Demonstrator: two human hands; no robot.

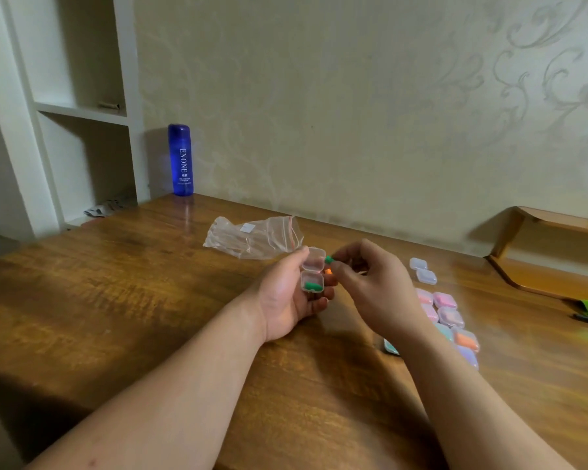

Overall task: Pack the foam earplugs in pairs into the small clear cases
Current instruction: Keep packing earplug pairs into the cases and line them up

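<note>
Over the middle of the wooden table [123, 300], the open clear case [313, 266] sits in the left hand [286, 300], fingers curled round it, with one green earplug [311, 286] lying in the near half. The right hand [370, 283] pinches a second green earplug [329, 259] right at the case's 2 o'clock. Filled cases [450, 317] lie around 4 o'clock, two empty cases [422, 270] at 3, and a zip bag [255, 237] at 11.

Left hand [291, 296] holds open case [313, 273] — right hand [374, 286] pinches green earplug [329, 259].
</note>
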